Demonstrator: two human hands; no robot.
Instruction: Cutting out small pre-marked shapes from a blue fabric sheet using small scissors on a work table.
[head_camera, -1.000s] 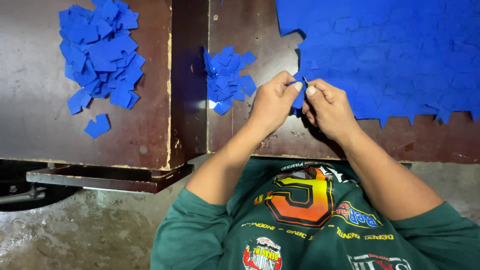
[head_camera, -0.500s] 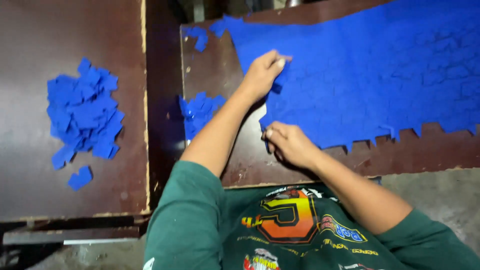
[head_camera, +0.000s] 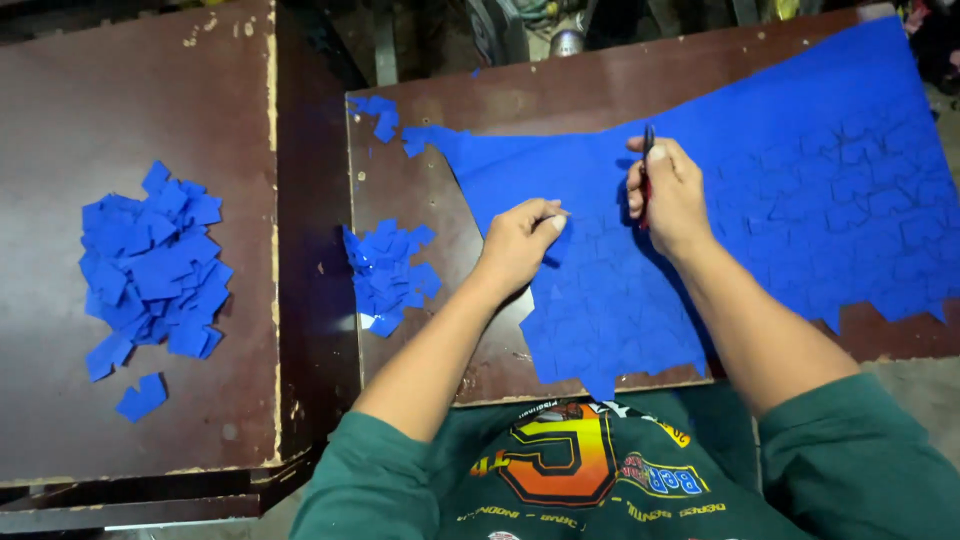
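One blue sheet (head_camera: 760, 190); two piles of blue pieces (head_camera: 152, 262) (head_camera: 388, 275); two boards (head_camera: 130, 100) (head_camera: 520, 100).

The big blue sheet (head_camera: 760, 200) covers most of the right worktop (head_camera: 440, 330). A small pile of blue pieces (head_camera: 388, 275) sits near its left edge. The near left corner is bare

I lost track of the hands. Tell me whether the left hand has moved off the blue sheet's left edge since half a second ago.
No. The left hand has come down the blue sheet, nearer the person, still along its left edge.
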